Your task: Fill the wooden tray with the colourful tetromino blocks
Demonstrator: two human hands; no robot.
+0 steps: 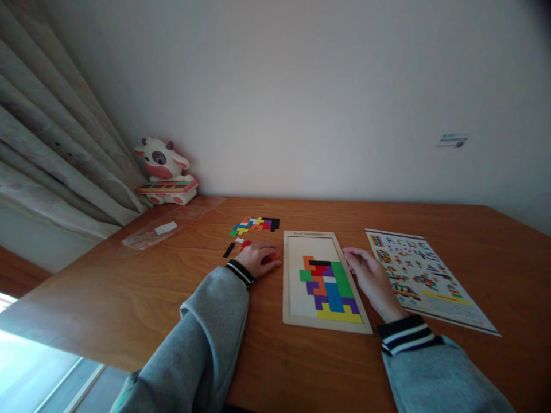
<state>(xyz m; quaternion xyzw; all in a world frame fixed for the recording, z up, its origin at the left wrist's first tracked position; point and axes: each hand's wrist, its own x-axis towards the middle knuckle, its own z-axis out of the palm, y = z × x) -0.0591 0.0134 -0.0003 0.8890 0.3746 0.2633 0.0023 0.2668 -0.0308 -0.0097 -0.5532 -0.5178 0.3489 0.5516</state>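
Note:
A wooden puzzle tray [297,312] lies on the table, its lower right part filled with coloured block pieces [333,292]. Left of the tray, my left hand [258,259] rests low over the table, its thumb and fingers around an orange puzzle piece [274,256] that is partly hidden. A red piece [245,244] shows just behind those fingers. My right hand [370,278] is at the tray's right edge, fingers loosely curved and fingertips close to the rim; I see nothing held in it. More loose puzzle pieces [258,223] lie beyond my left hand.
To the right lies a printed pattern sheet [417,269], partly under my right hand. A clear plastic bag [146,235] with a white label is at the left. A cow-shaped toy keyboard [167,186] stands at the back left by the curtain [55,137]. A wall [322,103] closes the back.

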